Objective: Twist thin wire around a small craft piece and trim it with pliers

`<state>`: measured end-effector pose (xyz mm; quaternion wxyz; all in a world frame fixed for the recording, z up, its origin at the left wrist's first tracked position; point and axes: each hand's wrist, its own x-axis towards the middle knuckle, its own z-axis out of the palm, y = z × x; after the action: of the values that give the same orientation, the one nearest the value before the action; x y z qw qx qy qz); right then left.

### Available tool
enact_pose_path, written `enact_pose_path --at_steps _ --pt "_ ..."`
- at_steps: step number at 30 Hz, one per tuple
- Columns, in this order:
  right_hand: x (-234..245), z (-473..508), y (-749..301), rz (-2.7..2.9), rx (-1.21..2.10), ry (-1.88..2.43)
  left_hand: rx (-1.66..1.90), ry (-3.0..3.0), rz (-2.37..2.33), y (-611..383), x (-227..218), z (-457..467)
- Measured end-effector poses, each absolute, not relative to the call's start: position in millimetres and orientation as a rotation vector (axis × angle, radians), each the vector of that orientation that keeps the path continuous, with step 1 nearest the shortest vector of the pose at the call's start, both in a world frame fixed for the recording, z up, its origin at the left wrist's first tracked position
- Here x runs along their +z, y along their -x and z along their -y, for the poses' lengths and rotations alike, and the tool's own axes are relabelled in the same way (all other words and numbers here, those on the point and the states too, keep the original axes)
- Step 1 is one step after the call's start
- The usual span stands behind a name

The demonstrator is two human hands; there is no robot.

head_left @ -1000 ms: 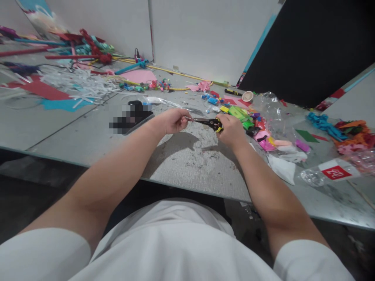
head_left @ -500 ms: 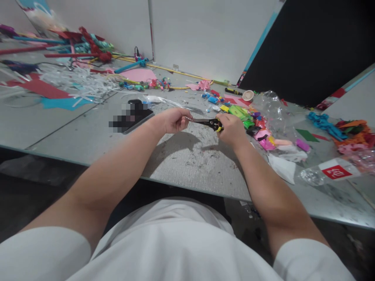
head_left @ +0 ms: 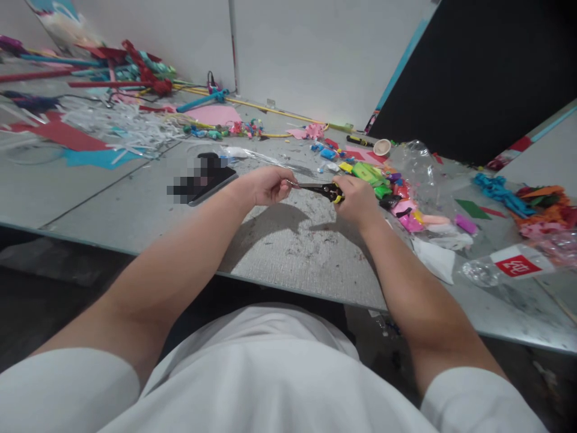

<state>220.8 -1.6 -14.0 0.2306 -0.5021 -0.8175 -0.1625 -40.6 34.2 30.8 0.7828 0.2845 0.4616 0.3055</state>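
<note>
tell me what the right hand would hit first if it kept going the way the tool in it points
The right hand aims its pliers leftward, so they would most likely meet the left hand first; its fingers are already at the tip. Depth looks matched, though not certain.

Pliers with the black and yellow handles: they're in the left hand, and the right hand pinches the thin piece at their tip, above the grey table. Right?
Not quite: the hands are swapped. In the head view the right hand grips the pliers by the black and yellow handles, while the left hand pinches the thin piece at their tip. Both are above the grey table, as you said.
</note>
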Motion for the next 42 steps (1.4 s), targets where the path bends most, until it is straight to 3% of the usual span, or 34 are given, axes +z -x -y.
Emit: enact_pose_path --at_steps 28,42 --pt "-18 -9 -220 2.175 -0.51 1.488 0.619 -0.673 -1.039 45 38 -29" --pt "-27 -11 -222 2.243 -0.244 1.423 0.85 -1.062 -1.155 39 24 -27"
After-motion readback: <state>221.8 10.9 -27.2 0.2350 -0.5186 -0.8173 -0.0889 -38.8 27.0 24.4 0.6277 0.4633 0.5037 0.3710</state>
